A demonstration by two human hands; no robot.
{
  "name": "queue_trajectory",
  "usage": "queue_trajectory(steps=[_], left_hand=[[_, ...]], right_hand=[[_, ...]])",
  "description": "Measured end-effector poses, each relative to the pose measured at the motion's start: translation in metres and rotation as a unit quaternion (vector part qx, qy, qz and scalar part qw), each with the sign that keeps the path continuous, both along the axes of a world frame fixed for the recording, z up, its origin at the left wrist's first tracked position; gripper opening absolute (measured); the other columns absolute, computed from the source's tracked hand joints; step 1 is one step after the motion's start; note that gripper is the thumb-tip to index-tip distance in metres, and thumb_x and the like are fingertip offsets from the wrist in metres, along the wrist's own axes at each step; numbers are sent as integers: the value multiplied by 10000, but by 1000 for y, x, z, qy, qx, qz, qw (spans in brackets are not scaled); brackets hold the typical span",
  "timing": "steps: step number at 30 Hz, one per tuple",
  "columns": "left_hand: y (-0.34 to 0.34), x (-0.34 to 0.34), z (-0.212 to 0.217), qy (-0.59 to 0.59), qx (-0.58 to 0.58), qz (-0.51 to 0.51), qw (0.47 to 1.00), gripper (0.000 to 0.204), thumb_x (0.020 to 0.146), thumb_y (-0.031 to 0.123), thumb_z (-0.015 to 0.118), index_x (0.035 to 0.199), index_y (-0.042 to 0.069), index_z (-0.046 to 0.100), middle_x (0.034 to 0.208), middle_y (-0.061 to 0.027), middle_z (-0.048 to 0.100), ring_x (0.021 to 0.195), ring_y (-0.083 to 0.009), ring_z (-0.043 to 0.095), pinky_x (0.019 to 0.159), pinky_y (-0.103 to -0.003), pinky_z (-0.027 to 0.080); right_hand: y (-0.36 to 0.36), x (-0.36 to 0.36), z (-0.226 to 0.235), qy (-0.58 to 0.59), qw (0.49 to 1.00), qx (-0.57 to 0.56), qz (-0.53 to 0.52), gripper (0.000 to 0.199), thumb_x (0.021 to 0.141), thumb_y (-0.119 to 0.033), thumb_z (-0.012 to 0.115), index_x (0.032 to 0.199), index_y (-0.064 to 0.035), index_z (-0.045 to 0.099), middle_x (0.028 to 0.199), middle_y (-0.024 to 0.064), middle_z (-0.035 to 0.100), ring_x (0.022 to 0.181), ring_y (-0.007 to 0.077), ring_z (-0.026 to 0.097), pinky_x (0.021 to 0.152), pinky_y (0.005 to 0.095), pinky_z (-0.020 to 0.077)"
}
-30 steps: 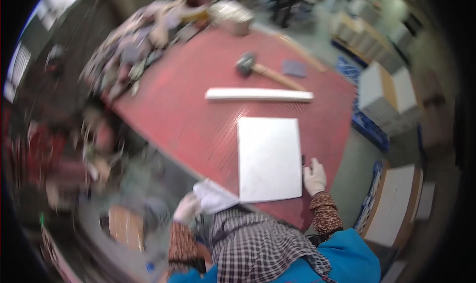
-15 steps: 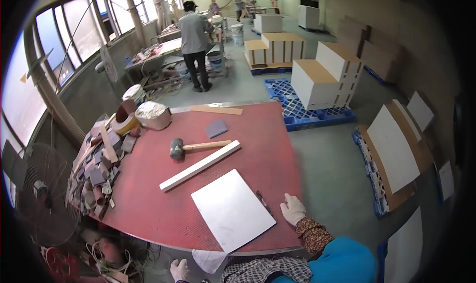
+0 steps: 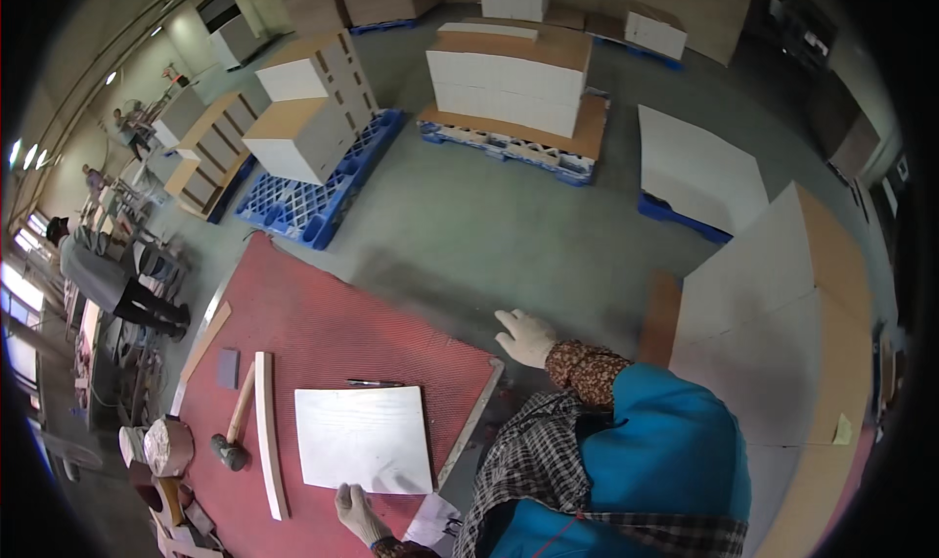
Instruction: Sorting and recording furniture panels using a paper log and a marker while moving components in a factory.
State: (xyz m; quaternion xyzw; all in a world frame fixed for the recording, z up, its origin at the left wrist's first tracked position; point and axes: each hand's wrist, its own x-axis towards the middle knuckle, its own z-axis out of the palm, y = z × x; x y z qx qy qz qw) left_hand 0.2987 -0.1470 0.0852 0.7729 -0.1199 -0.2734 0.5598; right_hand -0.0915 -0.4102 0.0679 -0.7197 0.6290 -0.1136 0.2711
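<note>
A white rectangular panel [image 3: 364, 439] lies flat on the red textured tabletop [image 3: 323, 313]. My left hand [image 3: 360, 514], in a pale glove, is at the panel's near edge, fingers loosely extended; whether they touch it I cannot tell. Out past the table's right edge, my gloved right hand [image 3: 526, 340] is held over the floor, fingers apart and holding nothing. A dark pen [image 3: 375, 383] lies just beyond the panel's far edge. Left of the panel are a long white strip [image 3: 267, 436] and a mallet [image 3: 231, 448] with a black head and wooden handle.
A grey-purple block [image 3: 228, 367] and a thin wooden strip [image 3: 205, 341] lie at the table's left. Blue pallets [image 3: 318, 211] carry stacked white panels beyond the table. A tall panel stack [image 3: 748, 333] stands at my right. A co-worker [image 3: 98, 269] stands far left.
My view has swung to the right, bringing more pallets and panel stacks in. My left hand has come from beside the table to the panel's near edge. My right hand has left the tabletop.
</note>
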Motion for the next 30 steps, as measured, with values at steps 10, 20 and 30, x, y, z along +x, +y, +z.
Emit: queue_trajectory(steps=[10,20,30], left_hand=[[-95,-86,15,34,-10,-162,986,394,879,91,678,1195,-123,581,1093,-155,661,994,-202,627,905,-315,506],[-190,-217,29,-104,123,-280,946,473,883,253,686,1235,-56,618,1179,-192,686,1092,-249,659,987,-352,500],[-121,-203,29,30,129,-94,987,403,901,189,688,1171,-105,632,980,-119,707,865,-165,659,756,-276,524]], right_hand=[[57,-131,-14,78,986,89,-116,540,950,-379,507,1416,-109,462,1373,187,538,1217,393,547,998,491,463],[-14,-265,-66,24,989,136,-51,506,918,-282,581,1333,3,542,1287,248,583,1167,403,576,998,460,450],[-115,-220,-55,15,989,104,106,492,926,-269,593,1326,13,553,1292,241,597,1223,389,552,1042,444,436]])
